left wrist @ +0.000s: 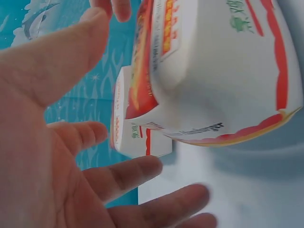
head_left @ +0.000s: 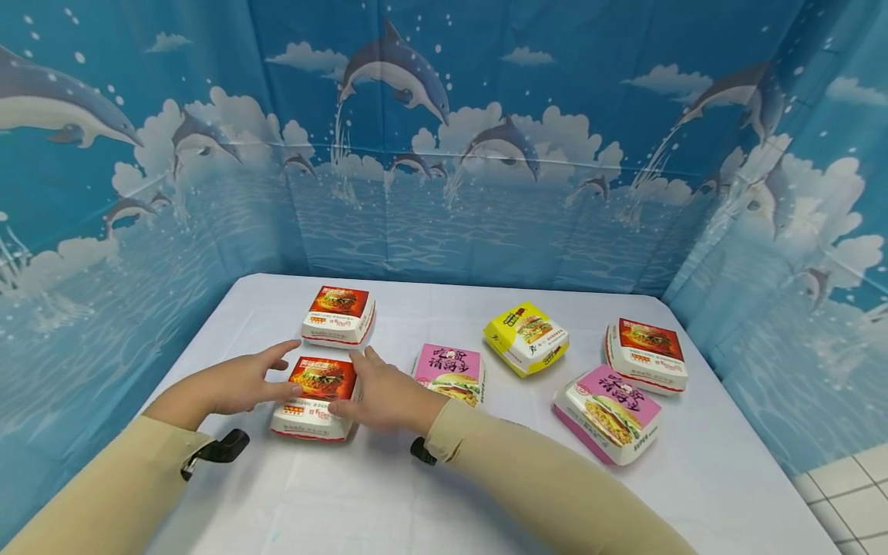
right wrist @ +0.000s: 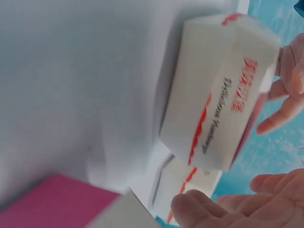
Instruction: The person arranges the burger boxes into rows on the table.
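Observation:
A red-and-white burger box [head_left: 315, 401] sits on the white cloth between my two hands. On its left, my left hand [head_left: 239, 385] has spread fingers. The left wrist view shows a gap between those fingers and the burger box [left wrist: 209, 76]. My right hand [head_left: 388, 393] reaches along the opposite side, its fingers extended near the back corner. In the right wrist view its fingers [right wrist: 194, 209] appear apart from the box's side [right wrist: 209, 95]. A second red-and-white burger box [head_left: 340, 316] stands just behind the first.
A pink burger box [head_left: 449, 370] lies partly behind my right hand. Further right are a yellow burger box [head_left: 527, 339], another pink burger box [head_left: 609, 412] and a third red-and-white burger box [head_left: 647, 354]. A blue dolphin-print curtain [head_left: 444, 223] surrounds the table [head_left: 333, 509] at back and sides.

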Motion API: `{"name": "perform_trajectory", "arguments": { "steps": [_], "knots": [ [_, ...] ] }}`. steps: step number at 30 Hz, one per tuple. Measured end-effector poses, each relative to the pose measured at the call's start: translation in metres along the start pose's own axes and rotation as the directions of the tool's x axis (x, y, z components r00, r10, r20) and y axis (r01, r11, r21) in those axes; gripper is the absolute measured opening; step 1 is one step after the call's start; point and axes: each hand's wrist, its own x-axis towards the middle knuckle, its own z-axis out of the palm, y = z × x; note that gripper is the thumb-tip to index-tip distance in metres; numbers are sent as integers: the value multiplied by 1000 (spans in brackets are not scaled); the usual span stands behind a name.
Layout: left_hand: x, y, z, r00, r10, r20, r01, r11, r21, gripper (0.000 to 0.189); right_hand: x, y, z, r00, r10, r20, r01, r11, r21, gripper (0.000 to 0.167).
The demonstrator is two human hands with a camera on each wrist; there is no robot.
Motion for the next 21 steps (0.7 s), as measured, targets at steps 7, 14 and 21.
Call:
{"name": "perform_trajectory", "arguments": {
  "steps": [7,14,21],
  "knots": [
    [0,5,-9,996,31,-88,-26,998,59,99,0,3,-10,999,-9,-35,9,1000,-7,99],
    [6,11,-13,981,49,-189,-32,995,93,101,-1,3,-20,997,-2,-80,-6,995,-97,95],
    [14,16,-18,967,78,-241,-45,989,140,105,5,3,-31,991,15,-131,-45,973,-228,94]
  ]
}}
